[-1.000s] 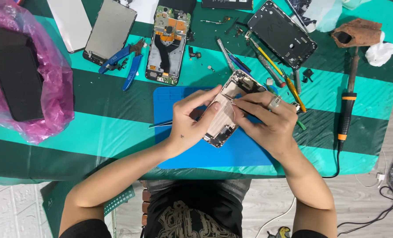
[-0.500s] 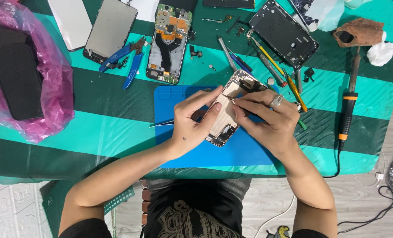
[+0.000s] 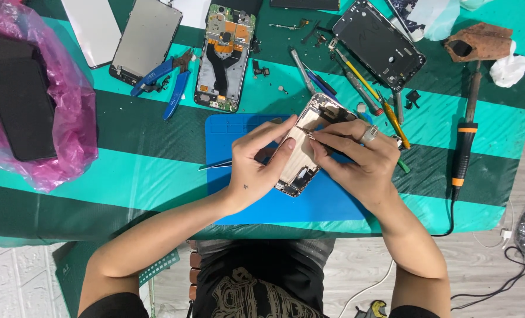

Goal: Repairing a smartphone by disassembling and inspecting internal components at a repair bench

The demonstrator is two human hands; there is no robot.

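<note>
- The left hand (image 3: 261,168) grips the opened phone body (image 3: 302,154) along its left edge, thumb pressed on the inner face, fingers curled around the frame.
- A pair of thin metal tweezers (image 3: 215,165) projects from under the left hand toward 9 o'clock; whether the hand pinches them cannot be told.
- The right hand (image 3: 356,162), a ring on one finger, is pinched shut on a fine metal tool (image 3: 305,131); the tip touches the phone body near its upper half.
- The two hands sit together, touching over the phone body.
- The phone body lies tilted, top end toward 1 o'clock, above a blue work mat (image 3: 227,132) at the centre of the striped green tablecloth (image 3: 127,176).
- At 11 o'clock from the hands: a second stripped phone (image 3: 222,59) with an exposed circuit board, and blue-handled pliers (image 3: 168,82) just beside it.
- Further at 11 o'clock: a grey display panel (image 3: 146,40) and a white rectangular panel (image 3: 94,26).
- At 1 o'clock: a black phone back cover (image 3: 380,41), with screwdrivers (image 3: 362,79) fanned out between it and the hands.
- At 3 o'clock: a soldering iron (image 3: 466,132) with orange bands, cable running off the table edge.
- At 2 o'clock, far corner: a brown sponge holder (image 3: 480,42) and crumpled white tissue (image 3: 509,68).
- At 9 o'clock, well apart: a pink translucent plastic bag (image 3: 68,135) wrapped around flat black rectangular items (image 3: 21,109); no label is legible.
</note>
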